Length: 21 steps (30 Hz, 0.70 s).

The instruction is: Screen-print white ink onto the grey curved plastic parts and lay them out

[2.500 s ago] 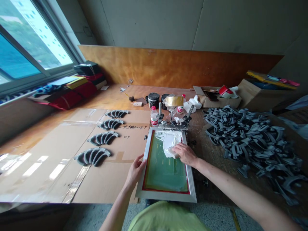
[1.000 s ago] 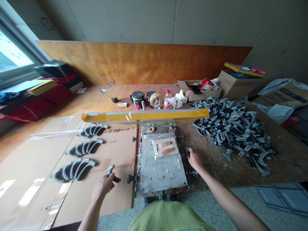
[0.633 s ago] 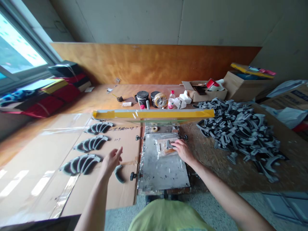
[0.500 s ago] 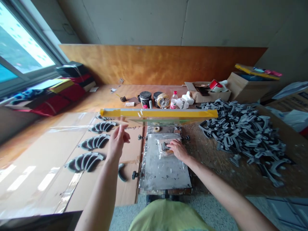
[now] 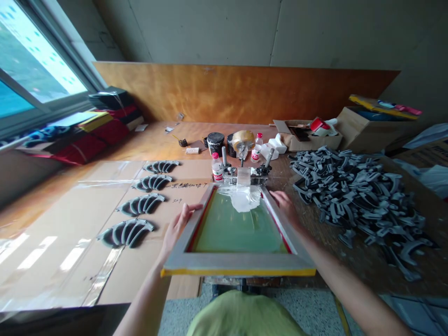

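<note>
A screen-printing frame [image 5: 241, 262] with a grey border and yellow tape on its near edge lies lowered in front of me. Its green mesh [image 5: 238, 233] carries a pool of white ink [image 5: 247, 199] towards the far end. My left hand [image 5: 179, 226] grips the frame's left side, its fingers partly hidden below the edge. On the opposite side my right hand [image 5: 285, 205] holds the right edge, some fingers out of sight. A squeegee [image 5: 244, 176] stands at the far end by the metal clamp [image 5: 261, 175]. The frame covers the plate beneath it.
Rows of curved grey parts [image 5: 128, 233] lie on cardboard [image 5: 70, 224] at left. A large heap of similar parts [image 5: 357, 196] fills the right. Behind stand black tubs [image 5: 215, 142], red-capped bottles [image 5: 256, 148], a tape roll [image 5: 242, 139] and an open carton [image 5: 306, 140].
The raised frame has swung down over the plate, hiding it and the piece on it. My right hand has left that piece for the frame's right side; my left has moved slightly lower.
</note>
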Each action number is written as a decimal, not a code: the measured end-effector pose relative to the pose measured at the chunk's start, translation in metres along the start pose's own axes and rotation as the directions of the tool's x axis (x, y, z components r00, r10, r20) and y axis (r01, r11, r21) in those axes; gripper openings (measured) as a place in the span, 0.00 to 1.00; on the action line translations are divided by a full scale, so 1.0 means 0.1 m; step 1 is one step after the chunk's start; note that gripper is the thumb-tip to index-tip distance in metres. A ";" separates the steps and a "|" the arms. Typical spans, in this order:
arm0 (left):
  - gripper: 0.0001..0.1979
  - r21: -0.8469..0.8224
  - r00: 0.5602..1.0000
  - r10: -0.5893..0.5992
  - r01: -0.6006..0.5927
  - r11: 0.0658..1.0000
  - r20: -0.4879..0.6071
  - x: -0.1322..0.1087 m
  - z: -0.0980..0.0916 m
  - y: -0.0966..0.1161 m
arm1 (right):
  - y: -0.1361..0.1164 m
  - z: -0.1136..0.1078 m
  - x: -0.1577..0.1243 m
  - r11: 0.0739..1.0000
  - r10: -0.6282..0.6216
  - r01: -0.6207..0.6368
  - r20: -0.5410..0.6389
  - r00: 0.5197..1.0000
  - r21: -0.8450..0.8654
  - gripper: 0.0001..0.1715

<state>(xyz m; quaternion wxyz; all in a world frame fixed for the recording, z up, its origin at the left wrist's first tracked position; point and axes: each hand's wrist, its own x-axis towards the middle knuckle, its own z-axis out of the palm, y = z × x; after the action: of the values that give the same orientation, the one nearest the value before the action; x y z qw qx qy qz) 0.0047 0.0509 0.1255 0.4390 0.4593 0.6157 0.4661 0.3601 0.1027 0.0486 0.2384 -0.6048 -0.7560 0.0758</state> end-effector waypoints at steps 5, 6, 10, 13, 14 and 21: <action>0.39 0.141 0.971 -0.207 0.190 0.972 0.122 -0.16 0.08 -0.69 | -0.31 -0.08 0.63 0.989 -0.144 0.142 -0.089 0.986 -0.025 0.35; 0.40 0.175 0.972 -0.212 0.191 0.966 0.106 -0.16 0.12 -0.81 | -0.42 -0.03 0.72 0.982 -0.181 0.179 -0.023 0.983 -0.055 0.36; 0.37 0.280 0.979 -0.193 0.167 0.945 0.065 -0.12 0.19 -1.09 | -0.66 0.14 0.87 0.970 -0.129 0.173 0.243 0.961 -0.172 0.19; 0.35 0.275 0.975 -0.205 0.176 0.945 0.082 -0.11 0.19 -1.16 | -0.67 0.22 0.80 0.963 -0.072 0.151 0.329 0.942 -0.223 0.09; 0.35 0.258 0.973 -0.212 0.184 0.948 0.086 -0.11 0.19 -1.17 | -0.67 0.24 0.75 0.960 -0.076 0.160 0.334 0.939 -0.231 0.08; 0.35 0.174 0.966 -0.240 0.221 0.960 0.098 -0.12 0.19 -1.23 | -0.64 0.18 0.14 0.912 -0.308 0.387 0.394 0.866 -0.138 0.14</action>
<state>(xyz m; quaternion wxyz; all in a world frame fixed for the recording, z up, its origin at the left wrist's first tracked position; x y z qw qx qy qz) 0.0067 0.0250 0.0035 0.4874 0.4452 0.6737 0.3323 0.2939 0.1031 0.0621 0.0380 -0.4553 -0.8874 0.0608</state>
